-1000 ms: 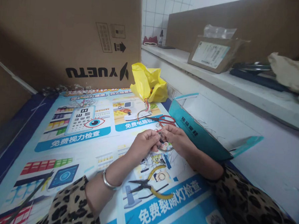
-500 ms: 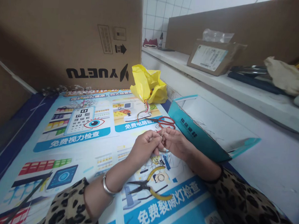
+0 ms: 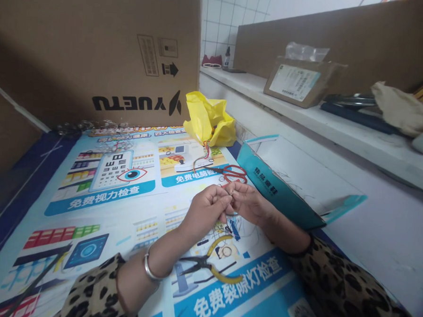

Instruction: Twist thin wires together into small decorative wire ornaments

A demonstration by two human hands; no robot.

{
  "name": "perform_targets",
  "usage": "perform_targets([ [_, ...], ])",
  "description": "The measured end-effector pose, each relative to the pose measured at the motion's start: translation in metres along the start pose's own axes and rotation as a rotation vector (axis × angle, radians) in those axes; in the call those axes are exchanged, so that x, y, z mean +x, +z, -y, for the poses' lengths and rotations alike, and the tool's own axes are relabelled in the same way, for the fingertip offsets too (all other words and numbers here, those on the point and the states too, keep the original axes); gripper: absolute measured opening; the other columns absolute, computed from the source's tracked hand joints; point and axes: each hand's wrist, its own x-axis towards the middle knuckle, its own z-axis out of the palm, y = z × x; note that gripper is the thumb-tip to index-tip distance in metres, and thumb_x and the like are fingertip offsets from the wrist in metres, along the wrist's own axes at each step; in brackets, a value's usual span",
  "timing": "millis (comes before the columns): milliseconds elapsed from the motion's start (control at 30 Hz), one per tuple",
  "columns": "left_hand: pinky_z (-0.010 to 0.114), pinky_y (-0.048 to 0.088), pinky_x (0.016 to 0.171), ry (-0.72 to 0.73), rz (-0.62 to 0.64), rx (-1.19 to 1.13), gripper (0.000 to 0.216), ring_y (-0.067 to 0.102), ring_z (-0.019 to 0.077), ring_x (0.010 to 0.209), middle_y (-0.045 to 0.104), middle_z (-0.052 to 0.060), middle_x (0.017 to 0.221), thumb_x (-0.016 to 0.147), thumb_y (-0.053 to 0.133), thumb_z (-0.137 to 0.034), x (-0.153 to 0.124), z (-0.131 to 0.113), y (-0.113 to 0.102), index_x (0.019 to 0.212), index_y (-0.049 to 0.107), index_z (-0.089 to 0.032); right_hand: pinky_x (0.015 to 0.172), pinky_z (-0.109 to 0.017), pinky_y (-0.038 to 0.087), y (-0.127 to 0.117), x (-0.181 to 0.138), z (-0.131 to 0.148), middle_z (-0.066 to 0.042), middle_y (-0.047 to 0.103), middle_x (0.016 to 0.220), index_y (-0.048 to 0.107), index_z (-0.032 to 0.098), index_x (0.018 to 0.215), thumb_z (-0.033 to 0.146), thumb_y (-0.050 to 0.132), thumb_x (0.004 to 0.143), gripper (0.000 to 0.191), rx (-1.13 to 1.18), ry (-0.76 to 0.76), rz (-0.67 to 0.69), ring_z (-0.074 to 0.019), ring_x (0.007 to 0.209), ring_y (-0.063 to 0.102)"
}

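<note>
My left hand [image 3: 212, 203] and my right hand [image 3: 246, 200] meet fingertip to fingertip above the printed mat [image 3: 101, 238]. Both are closed in a pinch on something too small to make out between the fingers. Just below them lie thin wire pieces [image 3: 234, 228], partly hidden by the hands. Nearer to me are yellow-handled pliers [image 3: 206, 262], lying with their jaws apart and pointing left. Right behind my fingers rest red-handled scissors [image 3: 235, 173], their blades toward the left.
A yellow bag [image 3: 209, 120] with coloured wires [image 3: 206, 153] spilling out stands at the back. An open turquoise box [image 3: 277, 185] sits on the right, along the wall. Clear tangled items [image 3: 106, 129] lie at the back left before a large carton [image 3: 97, 43]. A shelf [image 3: 251, 82] holds a parcel [image 3: 300, 82].
The fingertips have shifted slightly against each other, and the yellowish bit seen between them before is now hidden. The view has moved a little; nothing on the mat has moved.
</note>
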Motion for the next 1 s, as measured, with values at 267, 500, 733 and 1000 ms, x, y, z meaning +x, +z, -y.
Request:
perform_targets([
  [267,0.015,0.038,0.042,0.003,0.004,0.000,0.019,0.050,0.0044,0.041,0.061,-0.002,0.060,0.079,0.056,-0.033,0.001,0.003,-0.002,0.075,0.050,-0.015,0.053,-0.022,0.037,-0.003,0.001,0.000,-0.001,0.060,0.071,0.057,0.017,0.082,0.027,0.060,0.080,0.011,-0.040,-0.025,-0.025,-0.0108,0.059,0.054],
  [500,0.015,0.037,0.042,0.013,-0.007,0.035,0.018,0.049,0.0045,0.040,0.061,-0.002,0.060,0.080,0.055,-0.032,0.002,0.004,-0.004,0.075,0.050,-0.015,0.056,-0.023,0.039,-0.002,0.001,0.001,0.000,0.059,0.070,0.057,0.016,0.081,0.029,0.063,0.078,0.015,-0.066,-0.035,-0.056,-0.0104,0.060,0.055],
  [733,0.016,0.036,0.042,0.017,0.016,0.077,0.017,0.047,0.0043,0.040,0.059,-0.003,0.060,0.080,0.054,-0.031,0.006,0.007,-0.007,0.075,0.050,-0.016,0.057,-0.023,0.040,-0.006,0.001,0.000,0.000,0.060,0.067,0.058,0.016,0.081,0.030,0.064,0.078,0.015,-0.127,-0.014,-0.079,-0.0102,0.059,0.055],
  [1000,0.017,0.039,0.045,0.007,0.075,-0.003,0.013,0.052,0.0060,0.044,0.060,-0.003,0.062,0.079,0.055,-0.028,0.012,0.014,-0.014,0.083,0.050,-0.017,0.055,-0.022,0.040,-0.001,0.001,0.002,0.001,0.058,0.064,0.058,0.016,0.080,0.028,0.062,0.079,0.013,-0.213,-0.037,-0.180,-0.0091,0.057,0.052],
])
